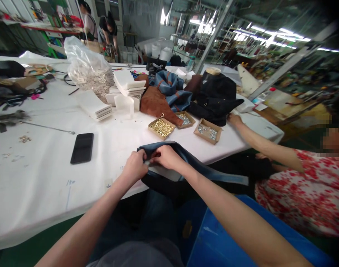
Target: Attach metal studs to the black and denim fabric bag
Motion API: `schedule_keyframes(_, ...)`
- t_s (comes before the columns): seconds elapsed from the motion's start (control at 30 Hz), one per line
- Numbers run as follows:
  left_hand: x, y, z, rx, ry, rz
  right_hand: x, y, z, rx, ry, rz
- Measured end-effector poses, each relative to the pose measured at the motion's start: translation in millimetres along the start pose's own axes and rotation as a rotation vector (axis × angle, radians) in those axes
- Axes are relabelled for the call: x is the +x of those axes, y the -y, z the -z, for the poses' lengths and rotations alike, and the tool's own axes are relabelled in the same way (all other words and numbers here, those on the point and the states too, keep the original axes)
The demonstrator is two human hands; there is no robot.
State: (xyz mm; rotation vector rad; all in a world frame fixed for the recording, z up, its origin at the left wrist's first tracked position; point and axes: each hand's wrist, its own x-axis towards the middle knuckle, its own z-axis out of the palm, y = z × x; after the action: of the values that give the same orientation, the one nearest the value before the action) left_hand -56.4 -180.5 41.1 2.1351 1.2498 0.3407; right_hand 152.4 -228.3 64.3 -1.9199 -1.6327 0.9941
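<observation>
Creased white cloth spreads out, and at its near edge the left hand pinches the rim of a smooth, dark-blue, leather-like piece, its strip trailing rightward; the right hand bends inside, though I cannot tell what its half-hidden fingertips hold. Beyond sit cardboard trays of gold bits and silver bits, near brown suede-like material.

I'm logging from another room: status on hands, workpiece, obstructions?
Left hand gripping blue piece; right hand against it, hold unclear. Piece bent, trailing rightward. Gold-filled tray beyond, not blocking.
</observation>
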Motion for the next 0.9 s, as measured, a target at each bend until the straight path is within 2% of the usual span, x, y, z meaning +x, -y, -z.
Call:
schedule_keyframes(0.1,-0.1,1.8,1.4,-0.036,0.001,-0.017,3.9,-5.2,-5.0,0.058,-0.022,-0.010)
schedule_keyframes(0.37,0.6,9.5,4.2,-0.107,-0.010,-0.059,8.1,-14.8,-10.8,0.231,0.100,-0.074)
schedule_keyframes(0.6,-3.8,11.3,7.2,-0.084,-0.046,-0.107,4.3,-12.4,-19.0,0.078,0.091,0.020)
schedule_keyframes(0.8,-4.7,14.3,3.9,-0.125,-0.057,-0.092,1.2,-8.5,-26.5,0.065,0.062,0.058)
schedule_keyframes(0.9,-5.8,13.3,5.4,-0.174,-0.043,-0.093,4.1,-8.2,-27.4,0.077,0.070,0.028)
